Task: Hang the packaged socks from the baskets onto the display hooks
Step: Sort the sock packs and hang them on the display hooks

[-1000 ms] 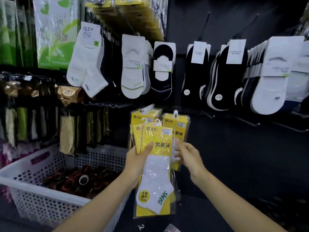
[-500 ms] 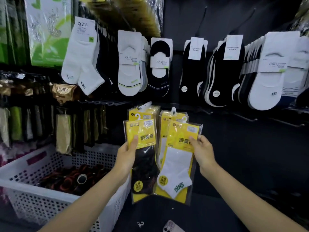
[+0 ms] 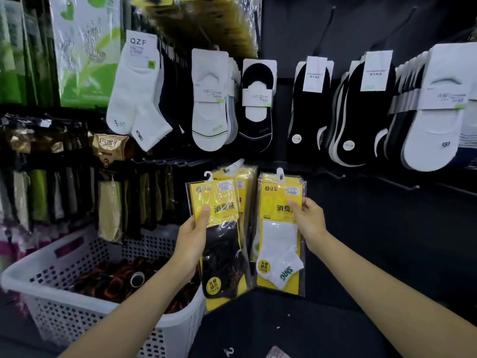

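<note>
My left hand [image 3: 192, 241] grips a yellow pack of black socks [image 3: 219, 244], thumb on its card, just in front of the left stack of yellow packs [image 3: 242, 182] hanging on a display hook [image 3: 233, 165]. My right hand [image 3: 308, 219] pinches a yellow pack of white socks [image 3: 280, 241] at the front of the right stack, whose white hanger [image 3: 280, 174] sits at the hook there. A white perforated basket [image 3: 64, 313] at lower left holds dark packaged items.
Rows of white and black socks [image 3: 209, 104] hang on hooks above. Gold and dark packs [image 3: 111, 151] fill the racks at left. Bare hooks [image 3: 402, 183] stick out of the dark panel at right. A dark surface lies below my arms.
The two packs, held together a second ago, have been split: the black pack stays in my left hand, and the white pack has moved right and up against the right stack.
</note>
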